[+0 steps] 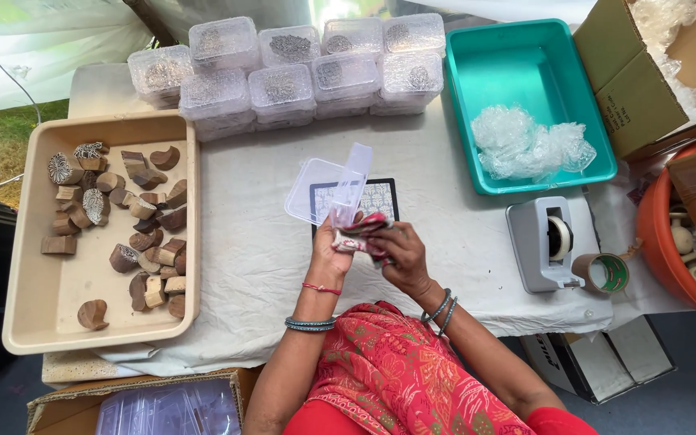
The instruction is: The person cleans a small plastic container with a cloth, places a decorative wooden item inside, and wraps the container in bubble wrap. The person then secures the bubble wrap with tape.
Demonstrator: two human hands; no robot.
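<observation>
My left hand [330, 251] and my right hand [400, 256] meet over the white cloth, both closed around a small folded red, white and patterned cloth piece [362, 231]. Just above them a clear plastic box [316, 192] lies open, its hinged lid [350, 186] standing up. The box rests partly on a dark-framed patterned card [380, 197]. Bangles circle both wrists.
A beige tray [50, 290] at the left holds several carved wooden blocks [142, 229]. Stacked clear lidded boxes [283, 72] line the far edge. A teal bin [525, 72] holds bubble wrap [529, 145]. A grey tape dispenser [545, 242] and tape roll [602, 272] sit at right, beside an orange tub [662, 242].
</observation>
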